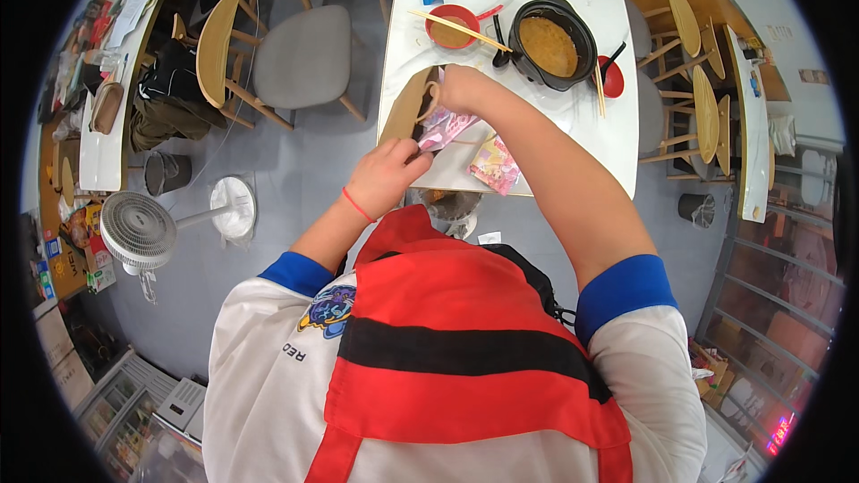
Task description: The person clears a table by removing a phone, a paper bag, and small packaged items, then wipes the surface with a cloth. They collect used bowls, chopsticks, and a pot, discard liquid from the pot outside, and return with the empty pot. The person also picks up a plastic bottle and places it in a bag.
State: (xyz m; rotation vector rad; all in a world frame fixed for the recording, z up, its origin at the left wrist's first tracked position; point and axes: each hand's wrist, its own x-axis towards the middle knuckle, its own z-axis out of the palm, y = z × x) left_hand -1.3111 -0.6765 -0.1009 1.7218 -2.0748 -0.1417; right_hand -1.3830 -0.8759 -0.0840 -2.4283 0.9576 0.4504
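Note:
A brown paper bag [402,107] with a twisted handle is at the near left edge of the white marble-patterned table [470,178]. My left hand [391,171] grips the bag's near edge, thumb and fingers closed on it. At the bag's mouth, my right hand [466,89] is beside a pink plastic packet [446,129]; its fingers are hidden, so I cannot tell whether it holds anything. Another pink and yellow packet [495,164] lies on the table's near edge, below my right forearm.
Beyond my hands are a black pot [553,43] of broth, a red bowl [451,25] with chopsticks [463,30] across it, another red bowl [609,77] and a black spoon [499,47]. Grey chairs [302,57] flank the table. A white fan [139,229] stands at left.

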